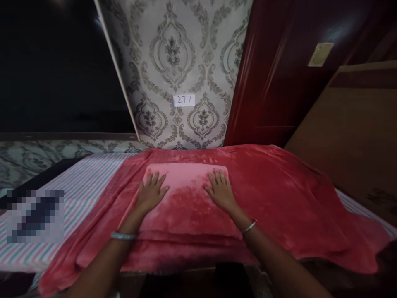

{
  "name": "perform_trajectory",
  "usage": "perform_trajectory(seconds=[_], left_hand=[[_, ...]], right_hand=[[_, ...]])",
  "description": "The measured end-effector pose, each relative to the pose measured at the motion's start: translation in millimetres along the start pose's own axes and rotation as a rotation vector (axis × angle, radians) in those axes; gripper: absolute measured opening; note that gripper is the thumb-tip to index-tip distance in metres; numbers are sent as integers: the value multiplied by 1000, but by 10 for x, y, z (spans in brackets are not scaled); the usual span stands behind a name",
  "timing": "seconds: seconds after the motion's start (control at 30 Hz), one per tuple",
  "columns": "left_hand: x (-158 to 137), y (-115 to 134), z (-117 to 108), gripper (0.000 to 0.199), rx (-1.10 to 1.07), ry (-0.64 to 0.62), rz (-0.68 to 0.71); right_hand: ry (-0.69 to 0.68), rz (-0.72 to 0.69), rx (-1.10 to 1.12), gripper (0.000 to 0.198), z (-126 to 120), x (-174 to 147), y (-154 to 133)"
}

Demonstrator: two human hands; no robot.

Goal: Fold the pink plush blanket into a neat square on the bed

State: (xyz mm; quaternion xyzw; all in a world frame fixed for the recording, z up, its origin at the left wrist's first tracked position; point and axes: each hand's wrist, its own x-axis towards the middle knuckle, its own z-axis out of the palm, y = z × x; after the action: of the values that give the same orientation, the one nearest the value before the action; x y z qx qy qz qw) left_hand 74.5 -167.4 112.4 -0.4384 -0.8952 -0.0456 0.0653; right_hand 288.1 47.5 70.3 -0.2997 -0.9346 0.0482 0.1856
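Observation:
A red and pink plush blanket [273, 194] is spread over the surface before me. On its middle lies a squarish folded piece of the same plush [186, 207], pale pink along its far side and red toward me. My left hand [151, 192] rests palm down near the far left corner of this folded piece, fingers spread. Near the far right corner my right hand [221, 189] lies flat in the same way, fingers apart. Neither hand grips anything. A bracelet circles each wrist. Whatever is under the folded piece is hidden.
A striped cloth [77, 186] shows at the left beneath the blanket. Behind stands a patterned wall with a paper label [184, 100] reading 277. A large dark screen [62, 70] is at upper left, a dark red door [273, 74] at upper right, and a brown panel [353, 136] at right.

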Motion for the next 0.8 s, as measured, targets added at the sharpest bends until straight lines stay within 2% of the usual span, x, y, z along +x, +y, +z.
perform_trajectory(seconds=[0.2, 0.33, 0.4, 0.53, 0.63, 0.73, 0.8], left_hand=[[-18, -92, -37, 60, -155, -2, -10], [-91, -355, -85, 61, -336, 35, -167], [-174, -487, -105, 58, -429, 25, -232], [-377, -648, -93, 56, -504, 59, -264], [-532, -705, -63, 54, -502, 124, -245], [-696, -764, -60, 51, -494, 115, -233], [-806, -807, -80, 50, -496, 92, -225]], right_hand=[[16, -22, -95, 63, 89, 17, 37], [15, -53, -143, 62, 127, 4, 75], [-11, -59, -165, 61, 109, 18, 102], [-118, -45, -181, 58, -37, 144, 52], [-106, -191, -69, 55, -175, 298, -230], [-106, -405, 207, 55, -256, 418, -760], [-185, -479, 398, 55, -259, 453, -1173]])
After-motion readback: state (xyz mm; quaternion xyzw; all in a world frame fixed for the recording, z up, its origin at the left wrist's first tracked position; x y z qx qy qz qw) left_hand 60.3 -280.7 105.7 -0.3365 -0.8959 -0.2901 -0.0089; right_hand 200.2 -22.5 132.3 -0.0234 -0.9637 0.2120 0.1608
